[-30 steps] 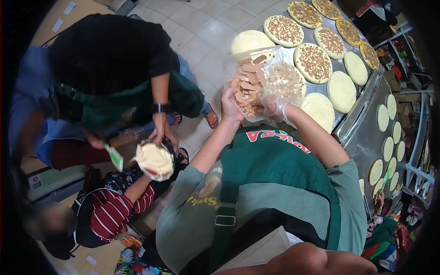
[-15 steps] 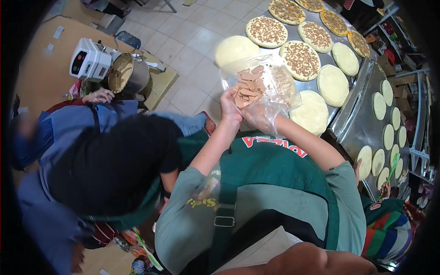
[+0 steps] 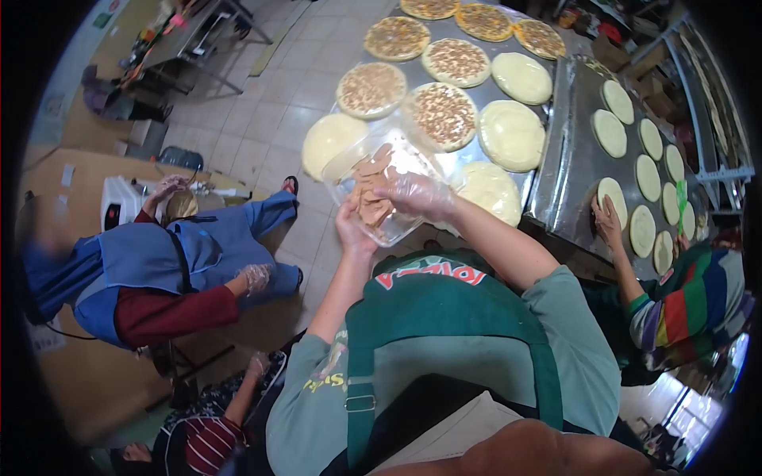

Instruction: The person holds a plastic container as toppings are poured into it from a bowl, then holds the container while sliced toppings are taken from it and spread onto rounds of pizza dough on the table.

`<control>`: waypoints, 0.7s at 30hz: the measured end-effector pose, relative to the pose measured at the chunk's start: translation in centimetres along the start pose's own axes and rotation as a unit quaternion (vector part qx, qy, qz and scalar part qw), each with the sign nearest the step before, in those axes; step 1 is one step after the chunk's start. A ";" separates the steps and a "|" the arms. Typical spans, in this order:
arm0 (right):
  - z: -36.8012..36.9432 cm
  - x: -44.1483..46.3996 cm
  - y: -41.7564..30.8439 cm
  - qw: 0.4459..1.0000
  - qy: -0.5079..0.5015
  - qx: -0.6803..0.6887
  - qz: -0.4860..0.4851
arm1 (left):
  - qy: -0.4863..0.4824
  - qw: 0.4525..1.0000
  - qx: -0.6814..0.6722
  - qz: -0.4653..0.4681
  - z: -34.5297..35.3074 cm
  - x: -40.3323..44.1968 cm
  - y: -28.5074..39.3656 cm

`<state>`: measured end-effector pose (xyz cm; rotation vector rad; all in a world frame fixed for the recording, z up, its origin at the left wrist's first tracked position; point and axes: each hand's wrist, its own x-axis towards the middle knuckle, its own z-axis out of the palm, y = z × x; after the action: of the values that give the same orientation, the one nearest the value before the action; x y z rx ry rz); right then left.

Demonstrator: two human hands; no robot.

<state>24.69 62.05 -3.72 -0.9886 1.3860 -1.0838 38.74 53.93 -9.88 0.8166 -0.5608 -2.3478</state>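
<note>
A clear plastic container holding flat, pinkish-brown slices is in front of my chest. My left hand is bare and closed around the container's near left side. My right hand, in a thin clear plastic glove, reaches in from the right, its fingers closed at the slices; exactly what lies between the fingertips is hidden. Just beyond the container are a plain round dough base and a base with brown topping bits. Another plain base lies to the right of my right hand.
A metal table carries several topped and plain bases. On the adjoining metal surface lie several smaller dough rounds, where another person's hand touches one. At left, a person in blue stands by a white mixer.
My view has shifted, and the container appears lower and further left. My right hand has moved from the container's near edge onto the slices. A person in black at left is out of view.
</note>
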 end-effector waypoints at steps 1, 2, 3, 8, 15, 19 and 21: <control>-1.2 -0.1 -0.2 0.979 0.032 0.186 0.079 | -0.007 1.000 0.004 -0.008 -0.2 0.2 0.0; -3.2 0.2 0.2 0.967 0.022 0.244 0.071 | -0.017 1.000 0.006 -0.010 -0.3 0.2 0.0; -5.1 -0.2 0.5 0.963 0.032 0.266 0.035 | -0.027 1.000 0.006 -0.011 -0.5 0.1 0.0; -16.3 0.1 6.0 0.929 0.112 0.346 0.067 | 0.007 0.999 0.023 -0.031 -1.3 -1.2 1.5; -26.1 0.4 15.1 0.901 0.253 0.327 0.132 | 0.028 1.000 -0.012 -0.003 -3.1 -3.5 2.8; -27.2 1.1 15.3 0.954 0.229 0.116 0.155 | 0.054 0.999 -0.006 0.004 -3.4 -4.1 2.9; -27.3 1.8 14.5 0.964 0.205 0.050 0.159 | 0.085 0.996 0.007 0.010 -3.0 -4.2 2.7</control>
<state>-2.61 66.24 -17.69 -0.4556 1.7349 -1.1368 44.44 54.08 -8.83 1.0022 -0.5114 -2.2312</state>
